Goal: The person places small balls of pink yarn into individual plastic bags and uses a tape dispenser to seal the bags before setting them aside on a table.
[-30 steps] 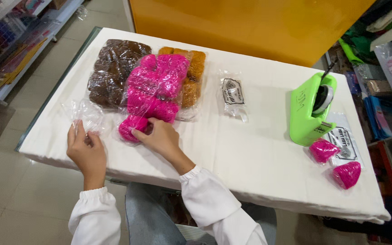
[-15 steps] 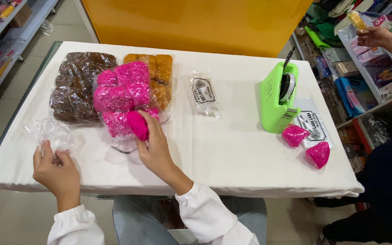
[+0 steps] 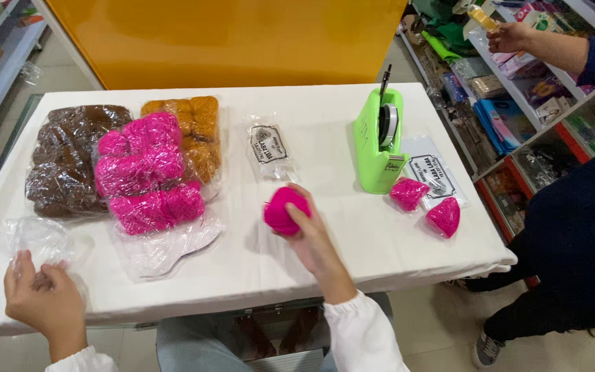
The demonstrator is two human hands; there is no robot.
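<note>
— What do we have in the right hand [image 3: 311, 234]?

— We grip a pink yarn ball [image 3: 285, 209], fingers curled round it from below, held just above the white table [image 3: 325, 110], between the small printed packet [image 3: 267, 146] and the table's near edge.

— And our left hand [image 3: 39, 296]?

— It rests at the near left corner, fingertips lying on a crumpled clear plastic bag [image 3: 32, 238]. We cannot tell whether they pinch it or only touch it.

— What lies around?

— Just beside that bag we see an opened bag of pink yarn [image 3: 142, 172], its empty mouth spread flat toward us. It overlaps a bag of brown yarn [image 3: 70, 158] on the left and a bag of orange yarn [image 3: 197, 131] behind. To the right stands a green tape dispenser [image 3: 377, 141], with two wrapped pink yarn balls [image 3: 425, 205] near it on a flat printed bag [image 3: 432, 172].

— Anyone else?

— A person in dark blue [image 3: 580, 227] stands at the right, one hand [image 3: 507, 36] reaching to the shelves.
</note>
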